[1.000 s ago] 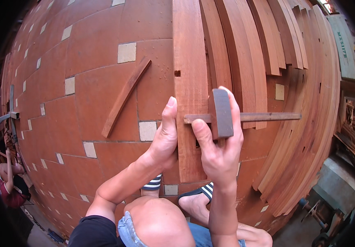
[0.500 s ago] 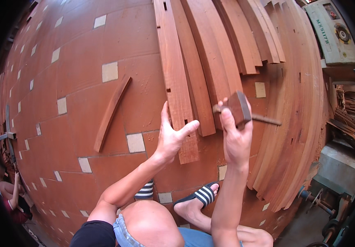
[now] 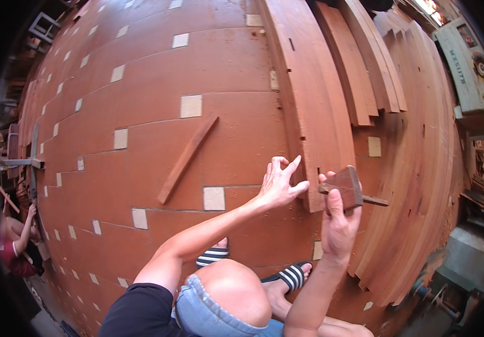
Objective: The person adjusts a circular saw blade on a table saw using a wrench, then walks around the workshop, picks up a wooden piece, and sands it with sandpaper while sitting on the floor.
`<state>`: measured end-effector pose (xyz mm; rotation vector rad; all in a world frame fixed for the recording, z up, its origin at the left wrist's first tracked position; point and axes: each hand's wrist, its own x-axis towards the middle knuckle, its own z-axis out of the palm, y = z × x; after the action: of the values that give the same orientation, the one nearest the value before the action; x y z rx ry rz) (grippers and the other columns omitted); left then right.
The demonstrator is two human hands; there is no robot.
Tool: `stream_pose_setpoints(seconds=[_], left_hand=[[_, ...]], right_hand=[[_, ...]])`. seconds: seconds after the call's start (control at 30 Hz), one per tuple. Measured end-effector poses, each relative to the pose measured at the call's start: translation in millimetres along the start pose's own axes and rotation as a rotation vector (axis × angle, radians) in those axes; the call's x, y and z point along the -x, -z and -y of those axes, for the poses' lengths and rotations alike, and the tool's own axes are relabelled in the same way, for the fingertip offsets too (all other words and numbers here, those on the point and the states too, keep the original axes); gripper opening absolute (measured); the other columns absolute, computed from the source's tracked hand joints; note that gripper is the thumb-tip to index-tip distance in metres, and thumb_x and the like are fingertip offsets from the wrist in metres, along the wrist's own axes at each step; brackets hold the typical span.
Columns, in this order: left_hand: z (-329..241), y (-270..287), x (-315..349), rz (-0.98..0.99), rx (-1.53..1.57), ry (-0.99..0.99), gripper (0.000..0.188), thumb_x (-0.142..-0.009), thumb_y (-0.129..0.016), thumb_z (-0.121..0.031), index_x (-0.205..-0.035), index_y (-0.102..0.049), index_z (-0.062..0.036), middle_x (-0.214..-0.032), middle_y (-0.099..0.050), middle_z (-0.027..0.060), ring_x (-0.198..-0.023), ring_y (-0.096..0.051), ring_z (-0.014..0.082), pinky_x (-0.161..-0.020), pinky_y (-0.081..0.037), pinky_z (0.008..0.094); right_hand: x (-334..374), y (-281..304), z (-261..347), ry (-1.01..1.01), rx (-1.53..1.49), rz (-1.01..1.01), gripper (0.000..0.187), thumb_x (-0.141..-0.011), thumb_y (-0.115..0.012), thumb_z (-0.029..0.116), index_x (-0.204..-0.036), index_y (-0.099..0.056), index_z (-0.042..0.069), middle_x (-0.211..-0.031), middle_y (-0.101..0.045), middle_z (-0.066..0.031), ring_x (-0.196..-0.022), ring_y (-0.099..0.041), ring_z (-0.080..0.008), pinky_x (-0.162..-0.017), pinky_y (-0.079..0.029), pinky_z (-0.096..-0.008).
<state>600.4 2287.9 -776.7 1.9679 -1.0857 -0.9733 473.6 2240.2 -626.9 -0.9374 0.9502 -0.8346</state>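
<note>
In my right hand (image 3: 338, 236) is a wooden marking gauge (image 3: 345, 188), a dark block with a thin stem running through it. The fingers and thumb wrap round it, just above the near end of a reddish mortised beam (image 3: 323, 118). Small slots show along that beam's upper face. My left hand (image 3: 278, 185) is open beside the beam's left edge, thumb and index finger spread apart. Whether its fingertips touch the wood I cannot tell.
More beams (image 3: 351, 73) and a wide row of long boards (image 3: 404, 168) lie to the right. A loose wood strip (image 3: 188, 160) rests on the tiled floor (image 3: 242, 135). A pale machine (image 3: 469, 67) stands at the far right; another person (image 3: 17, 241) sits at the left.
The view has shifted, so the scene sits further right. The mortised beam now looks close against its neighbours, where gaps showed before. My left hand has come off its top to its left side.
</note>
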Motion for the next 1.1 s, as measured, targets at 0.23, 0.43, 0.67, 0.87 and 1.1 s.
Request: stream_pose_setpoints(seconds=[0.23,0.43,0.67,0.87,1.1], left_hand=[[145,135,61,-0.710,-0.729,0.265,0.083,-0.081,-0.082,-0.036,-0.149,-0.046,-0.0055,-0.135,-0.048,0.0182,-0.129,-0.045,0.0362,-0.108,-0.038,0.0529],[161,177,82,-0.080,0.363,0.331,0.041,-0.096,-0.073,-0.025,-0.128,-0.066,-0.0007,-0.116,-0.071,0.0078,-0.099,-0.065,0.0137,-0.087,-0.054,0.0333],[67,114,74,0.438,1.196,0.225,0.041,-0.106,-0.060,-0.031,-0.136,-0.054,-0.0031,-0.113,-0.068,0.0073,-0.096,-0.068,0.0168,-0.082,-0.060,0.0305],[22,50,63,0.821,1.863,0.364,0.049,-0.107,-0.055,-0.036,-0.139,-0.049,-0.0002,-0.114,-0.067,0.0146,-0.090,-0.072,0.0255,-0.076,-0.066,0.0406],[-51,-7,49,0.557,1.033,0.266,0.071,-0.104,-0.062,-0.022,-0.163,-0.024,-0.0141,-0.124,-0.065,0.0164,-0.080,-0.071,0.0191,-0.068,-0.062,0.0322]], right_hand=[[17,7,5,0.012,0.175,-0.015,0.054,-0.101,-0.067,0.010,-0.150,-0.044,0.004,-0.134,-0.060,-0.0119,-0.124,-0.060,-0.0224,-0.108,-0.047,-0.0377],[21,8,-10,-0.023,0.121,0.007,0.054,-0.101,-0.068,0.010,-0.149,-0.046,0.004,-0.129,-0.062,-0.0103,-0.120,-0.062,-0.0218,-0.105,-0.049,-0.0355],[18,19,-9,-0.007,0.032,-0.047,0.051,-0.099,-0.070,0.007,-0.146,-0.050,0.005,-0.127,-0.063,-0.0077,-0.116,-0.063,-0.0182,-0.102,-0.052,-0.0338],[10,53,-5,0.045,0.048,-0.120,0.053,-0.100,-0.069,0.009,-0.148,-0.047,0.005,-0.130,-0.062,-0.0098,-0.121,-0.063,-0.0220,-0.106,-0.051,-0.0353],[-12,94,-23,0.135,0.062,-0.327,0.053,-0.098,-0.071,0.009,-0.146,-0.048,0.006,-0.119,-0.062,-0.0044,-0.110,-0.059,-0.0138,-0.100,-0.050,-0.0314]])
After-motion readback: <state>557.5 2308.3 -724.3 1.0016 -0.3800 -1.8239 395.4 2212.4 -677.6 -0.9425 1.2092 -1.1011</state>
